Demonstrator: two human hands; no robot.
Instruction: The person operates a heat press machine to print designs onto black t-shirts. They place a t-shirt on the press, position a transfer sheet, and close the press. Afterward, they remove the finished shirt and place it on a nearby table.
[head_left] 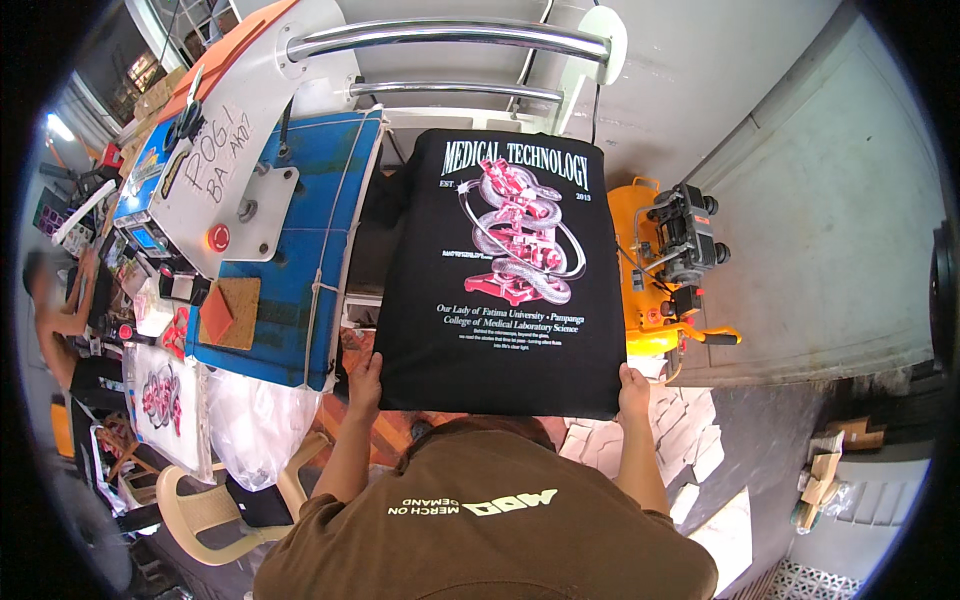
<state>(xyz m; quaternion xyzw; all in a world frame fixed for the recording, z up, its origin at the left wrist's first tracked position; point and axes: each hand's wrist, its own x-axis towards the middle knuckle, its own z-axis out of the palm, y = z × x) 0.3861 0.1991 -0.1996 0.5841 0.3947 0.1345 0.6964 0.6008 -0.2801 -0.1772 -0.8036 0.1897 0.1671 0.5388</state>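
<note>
From the head, the left hand (365, 388) and right hand (634, 392) are holding the black shirt (505, 275) by its near corners, each grip curling snugly round the edge, probably keeping it flat. It is lying right of the blue pad (285, 330).

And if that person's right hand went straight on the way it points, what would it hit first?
Most likely the right edge of the black fabric garment printed in pink and white, which the right hand seems to touch now. Depth is hard to judge from this single view.
</note>
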